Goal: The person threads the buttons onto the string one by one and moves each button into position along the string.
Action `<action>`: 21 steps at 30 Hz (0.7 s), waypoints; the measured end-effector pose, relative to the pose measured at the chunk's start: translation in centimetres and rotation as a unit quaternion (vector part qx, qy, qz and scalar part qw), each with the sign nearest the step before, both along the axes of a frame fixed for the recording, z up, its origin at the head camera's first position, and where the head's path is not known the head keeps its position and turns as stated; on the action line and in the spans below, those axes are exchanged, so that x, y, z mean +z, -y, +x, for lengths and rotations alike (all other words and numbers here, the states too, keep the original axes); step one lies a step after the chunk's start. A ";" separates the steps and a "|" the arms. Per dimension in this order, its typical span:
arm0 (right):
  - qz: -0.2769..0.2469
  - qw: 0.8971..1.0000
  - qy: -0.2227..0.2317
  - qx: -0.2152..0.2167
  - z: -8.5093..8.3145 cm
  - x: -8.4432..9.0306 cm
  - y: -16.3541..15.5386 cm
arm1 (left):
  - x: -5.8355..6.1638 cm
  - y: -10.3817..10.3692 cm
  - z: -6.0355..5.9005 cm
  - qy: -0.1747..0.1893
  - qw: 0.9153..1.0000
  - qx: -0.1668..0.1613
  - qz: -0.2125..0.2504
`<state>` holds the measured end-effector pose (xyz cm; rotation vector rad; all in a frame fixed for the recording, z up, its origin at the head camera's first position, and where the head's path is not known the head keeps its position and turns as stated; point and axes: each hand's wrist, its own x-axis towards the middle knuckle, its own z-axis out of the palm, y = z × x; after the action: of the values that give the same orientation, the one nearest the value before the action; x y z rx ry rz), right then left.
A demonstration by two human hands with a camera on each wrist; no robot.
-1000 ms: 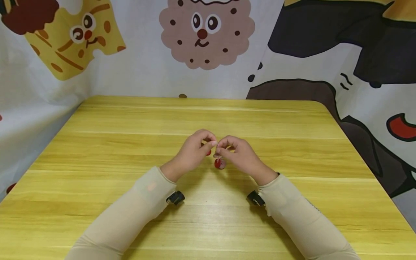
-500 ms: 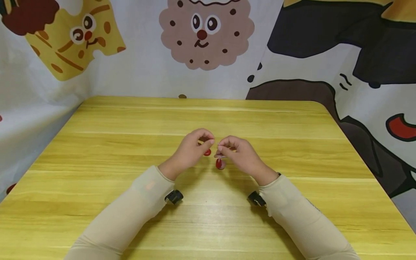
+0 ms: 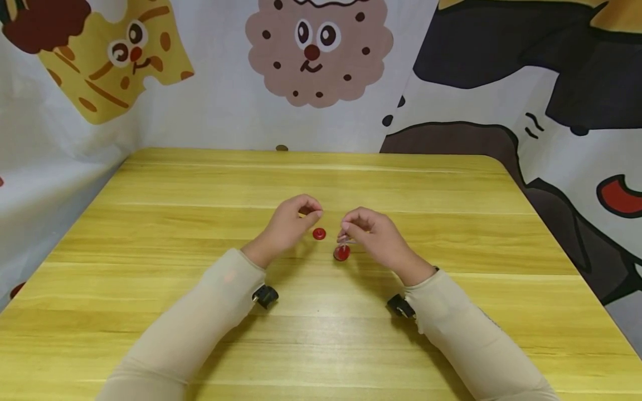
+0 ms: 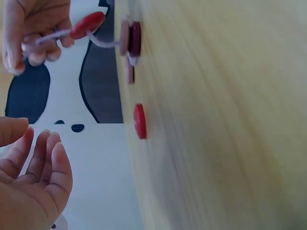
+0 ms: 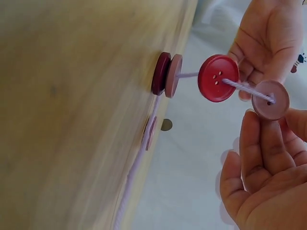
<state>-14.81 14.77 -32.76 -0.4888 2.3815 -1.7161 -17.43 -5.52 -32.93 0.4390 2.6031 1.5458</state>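
My right hand (image 3: 357, 233) pinches a pink button (image 5: 271, 99) at the end of a pale lilac cord (image 5: 247, 89), just above the wooden table (image 3: 321, 345). A red button (image 5: 218, 78) hangs threaded on that cord. Lower down the cord, a dark red button (image 5: 160, 73) and a pink one (image 5: 173, 75) rest together on the table. My left hand (image 3: 301, 214) hovers a little to the left with loosely curled fingers (image 4: 45, 158) and holds nothing. Between the hands a loose red button (image 3: 319, 234) lies flat on the table.
Another pink button (image 5: 151, 132) lies on the table by the trailing cord. Cartoon-printed cloth (image 3: 316, 55) hangs behind the table and along both sides. A small black camera sits under each wrist (image 3: 264, 296).
My left hand has let go of the loose red button, which now lies on the table, and has drawn back to the left. The hands have moved apart.
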 end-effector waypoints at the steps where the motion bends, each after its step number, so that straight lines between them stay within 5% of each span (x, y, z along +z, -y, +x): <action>1: 0.004 1.000 -0.004 -0.001 0.0 0.0 -0.1 | 0.0 0.1 -0.2 0.003 1.000 -0.001 -0.003; 21: 0.041 0.998 -0.032 -0.017 -0.1 -0.2 -1.0 | -1.0 0.0 -2.5 0.062 0.996 -0.041 -0.057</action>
<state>-14.87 15.76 -32.93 -0.5014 2.5077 -1.6320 -19.97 -5.48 -33.91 0.4214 2.5298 1.3456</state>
